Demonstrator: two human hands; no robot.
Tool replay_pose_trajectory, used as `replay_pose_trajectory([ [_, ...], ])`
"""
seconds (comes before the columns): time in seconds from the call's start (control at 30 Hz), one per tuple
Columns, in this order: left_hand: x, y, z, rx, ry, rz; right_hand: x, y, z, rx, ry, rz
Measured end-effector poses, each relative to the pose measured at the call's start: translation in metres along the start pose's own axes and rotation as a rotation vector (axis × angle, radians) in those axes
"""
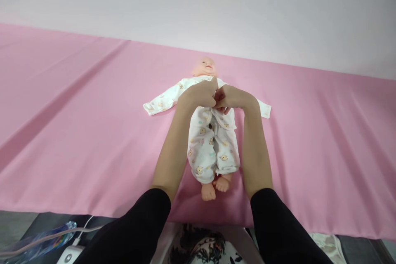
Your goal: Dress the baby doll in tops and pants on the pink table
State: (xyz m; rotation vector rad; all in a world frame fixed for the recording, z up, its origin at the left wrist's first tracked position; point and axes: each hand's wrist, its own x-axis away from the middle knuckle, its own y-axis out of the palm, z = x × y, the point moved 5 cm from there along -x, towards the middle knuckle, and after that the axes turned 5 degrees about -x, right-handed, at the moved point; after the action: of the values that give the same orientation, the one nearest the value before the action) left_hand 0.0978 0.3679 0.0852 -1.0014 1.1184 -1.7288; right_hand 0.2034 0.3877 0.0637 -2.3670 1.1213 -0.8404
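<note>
A baby doll (205, 66) lies on its back on a pink sheet, its head away from me and its bare feet towards me. It wears a white top (165, 98) with small printed animals, sleeves spread to both sides, and matching trousers (202, 152). Over the doll's chest, my left hand (202, 93) is closed, its fingers at the front opening of the top. Beside it my right hand (227, 98) is also closed, fingers curled at the same front edges. The two hands nearly touch. What lies between the fingertips is mostly hidden, but the top's cloth gathers there.
The pink sheet (93, 132) has several folds and reaches a white wall (198, 8) behind. Below its front edge at the left are a clear plastic bottle (52, 237), a cable and a white device (70, 254). White cloth (328, 247) shows at lower right.
</note>
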Motion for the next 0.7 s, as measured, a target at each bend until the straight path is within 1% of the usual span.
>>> replay_pose_trajectory([
  [0.1, 0.002, -0.002, 0.003, -0.011, -0.012, 0.027, 0.003, -0.001, -0.004, 0.003, -0.021, 0.02],
  [0.2, 0.004, -0.003, 0.002, 0.014, -0.029, 0.053, 0.009, -0.001, -0.008, -0.024, -0.058, -0.009],
  [0.3, 0.003, -0.003, 0.0, 0.061, -0.018, 0.073, 0.013, -0.003, -0.008, -0.033, -0.076, -0.018],
  [0.4, -0.001, 0.0, -0.001, 0.12, 0.038, 0.066, 0.011, -0.007, -0.002, -0.044, -0.058, 0.015],
  [0.47, -0.004, 0.002, 0.0, 0.179, 0.086, 0.032, 0.006, -0.009, 0.005, -0.058, -0.024, 0.039],
  [0.57, -0.008, 0.005, 0.001, 0.248, 0.097, 0.012, -0.002, -0.009, 0.015, -0.062, 0.015, 0.043],
  [0.7, -0.011, 0.004, 0.0, 0.184, 0.013, 0.148, -0.003, -0.012, 0.018, -0.093, -0.007, 0.044],
])
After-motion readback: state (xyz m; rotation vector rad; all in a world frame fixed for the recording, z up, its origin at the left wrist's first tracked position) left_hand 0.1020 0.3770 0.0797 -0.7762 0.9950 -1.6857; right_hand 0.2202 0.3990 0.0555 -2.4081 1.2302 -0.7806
